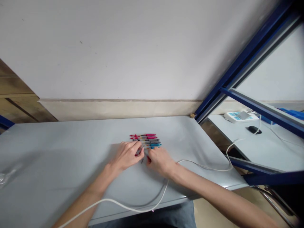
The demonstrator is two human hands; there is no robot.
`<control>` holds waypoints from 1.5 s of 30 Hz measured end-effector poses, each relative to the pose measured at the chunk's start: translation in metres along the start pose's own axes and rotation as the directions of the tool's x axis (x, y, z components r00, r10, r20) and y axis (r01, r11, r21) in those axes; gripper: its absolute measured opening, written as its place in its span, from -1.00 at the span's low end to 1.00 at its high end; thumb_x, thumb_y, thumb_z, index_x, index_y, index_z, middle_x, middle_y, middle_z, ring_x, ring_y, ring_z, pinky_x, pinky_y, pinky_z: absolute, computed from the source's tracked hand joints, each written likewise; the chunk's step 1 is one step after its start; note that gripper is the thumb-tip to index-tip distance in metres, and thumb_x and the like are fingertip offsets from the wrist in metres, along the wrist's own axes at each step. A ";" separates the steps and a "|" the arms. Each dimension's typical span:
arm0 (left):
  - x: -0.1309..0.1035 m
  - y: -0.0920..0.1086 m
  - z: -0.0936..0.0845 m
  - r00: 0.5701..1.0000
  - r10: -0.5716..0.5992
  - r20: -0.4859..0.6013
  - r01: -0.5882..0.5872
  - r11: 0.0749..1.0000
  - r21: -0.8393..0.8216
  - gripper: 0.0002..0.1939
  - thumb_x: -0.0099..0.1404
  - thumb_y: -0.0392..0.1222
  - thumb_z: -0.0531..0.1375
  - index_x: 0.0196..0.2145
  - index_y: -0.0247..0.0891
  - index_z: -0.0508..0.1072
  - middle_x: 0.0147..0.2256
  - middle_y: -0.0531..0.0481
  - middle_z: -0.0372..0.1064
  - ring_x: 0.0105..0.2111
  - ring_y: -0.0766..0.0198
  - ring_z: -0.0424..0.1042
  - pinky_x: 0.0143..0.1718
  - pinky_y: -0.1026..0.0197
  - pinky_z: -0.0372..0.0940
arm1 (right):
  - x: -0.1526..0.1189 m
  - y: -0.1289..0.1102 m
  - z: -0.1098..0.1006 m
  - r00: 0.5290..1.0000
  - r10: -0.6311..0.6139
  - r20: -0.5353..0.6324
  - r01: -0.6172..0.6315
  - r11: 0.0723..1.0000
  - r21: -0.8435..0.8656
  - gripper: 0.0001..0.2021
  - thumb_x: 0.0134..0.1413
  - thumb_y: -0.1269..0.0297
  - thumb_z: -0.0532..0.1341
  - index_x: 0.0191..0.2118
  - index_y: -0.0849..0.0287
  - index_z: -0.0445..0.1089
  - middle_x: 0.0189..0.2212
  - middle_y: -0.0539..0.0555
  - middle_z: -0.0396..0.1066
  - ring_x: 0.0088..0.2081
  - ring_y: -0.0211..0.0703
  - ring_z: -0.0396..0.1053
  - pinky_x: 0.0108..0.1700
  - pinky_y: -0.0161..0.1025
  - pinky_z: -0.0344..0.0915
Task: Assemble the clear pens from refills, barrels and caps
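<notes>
Pens: row on table, running from my hands toward its far edge.
Left hand: fingers narrow; contents, I cannot tell.
Right hand: curled alongside; grip hidden.
Handling, advised: small, light movements, wrists low.

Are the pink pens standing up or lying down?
Lying down. The pink pens stretch flat along the grey table, side by side, none standing on end.

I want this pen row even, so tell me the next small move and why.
Probably nudge the blue pen slightly left with the right hand: its right end appears to sit beyond those of the pink pens, and that hand is close beside it.
</notes>
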State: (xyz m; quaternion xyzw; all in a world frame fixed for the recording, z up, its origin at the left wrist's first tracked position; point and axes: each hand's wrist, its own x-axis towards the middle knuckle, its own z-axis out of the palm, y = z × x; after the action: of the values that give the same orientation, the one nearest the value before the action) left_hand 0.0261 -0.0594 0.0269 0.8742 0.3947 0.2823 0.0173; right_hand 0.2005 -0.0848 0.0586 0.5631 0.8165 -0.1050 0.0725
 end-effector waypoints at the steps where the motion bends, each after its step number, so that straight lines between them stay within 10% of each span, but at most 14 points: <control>1: 0.000 0.000 0.000 1.000 -0.009 -0.023 0.009 1.000 0.005 -0.84 0.33 -0.25 0.09 -0.44 -0.21 0.32 -0.53 0.11 0.37 -0.57 0.33 0.34 -0.45 0.25 0.14 | 0.000 0.003 -0.005 1.000 0.003 -0.009 -0.002 0.999 0.033 -0.84 -0.01 0.42 0.19 -0.42 0.26 0.54 -0.37 0.28 0.60 -0.33 0.05 0.55 -0.33 -0.23 0.28; 5: 0.000 -0.001 0.001 0.997 -0.029 -0.074 0.030 0.999 0.012 -0.86 0.33 -0.25 0.11 -0.42 -0.21 0.33 -0.54 0.11 0.37 -0.58 0.34 0.32 -0.46 0.27 0.13 | -0.001 0.033 -0.030 0.994 -0.040 -0.101 0.077 0.913 0.401 -0.97 -0.11 0.43 0.24 -0.48 0.23 0.44 -0.55 0.10 0.52 -0.51 -0.16 0.43 -0.47 -0.32 0.18; 9: -0.001 -0.002 0.005 0.999 0.009 -0.035 -0.010 1.000 -0.027 -0.86 0.35 -0.23 0.12 -0.39 -0.22 0.37 -0.51 0.09 0.42 -0.56 0.34 0.36 -0.45 0.28 0.15 | 0.011 0.068 -0.043 0.969 -0.241 -0.052 0.150 0.405 0.902 -0.91 0.02 0.34 0.20 -0.46 0.20 0.36 -0.62 0.01 0.48 -0.67 -0.30 0.32 -0.65 -0.40 0.10; 17: -0.002 -0.005 0.012 0.998 -0.053 0.026 0.056 0.991 -0.123 -0.81 0.41 -0.23 0.09 -0.07 -0.20 0.43 -0.52 0.12 0.42 -0.56 0.35 0.38 -0.44 0.30 0.19 | 0.040 0.080 -0.004 0.985 -0.130 -0.113 0.091 -0.165 0.982 -0.74 0.07 0.17 0.35 -0.48 0.23 0.40 -0.64 -0.01 0.41 -0.68 -0.37 0.25 -0.67 -0.42 0.07; 28: 0.003 -0.003 0.019 0.847 -0.485 0.215 0.509 0.628 -0.589 -0.88 0.41 -0.12 0.07 -0.14 -0.17 0.25 -0.60 0.25 0.24 -0.71 0.46 0.16 -0.62 0.40 0.10 | 0.036 0.065 0.010 0.992 -0.042 -0.121 0.105 -0.278 0.955 -0.70 0.07 0.19 0.40 -0.11 0.26 0.58 -0.54 -0.01 0.39 -0.61 -0.42 0.11 -0.58 -0.36 -0.03; 45: 0.001 0.005 0.019 0.842 -0.419 0.339 0.520 0.467 -0.715 -0.81 0.45 -0.03 0.08 -0.13 -0.18 0.24 -0.57 0.17 0.32 -0.63 0.41 0.25 -0.55 0.36 0.14 | 0.037 0.064 0.014 0.985 0.054 -0.164 0.172 -0.387 0.906 -0.78 0.16 0.14 0.36 -0.24 0.21 0.49 -0.50 -0.03 0.29 -0.46 -0.30 0.16 -0.40 -0.31 0.10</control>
State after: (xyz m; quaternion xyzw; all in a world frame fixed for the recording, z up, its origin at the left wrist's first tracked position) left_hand 0.0396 -0.0581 0.0125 0.6473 0.4532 0.3584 0.4971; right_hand 0.2470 -0.0333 0.0305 0.3332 0.3966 -0.7017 -0.4891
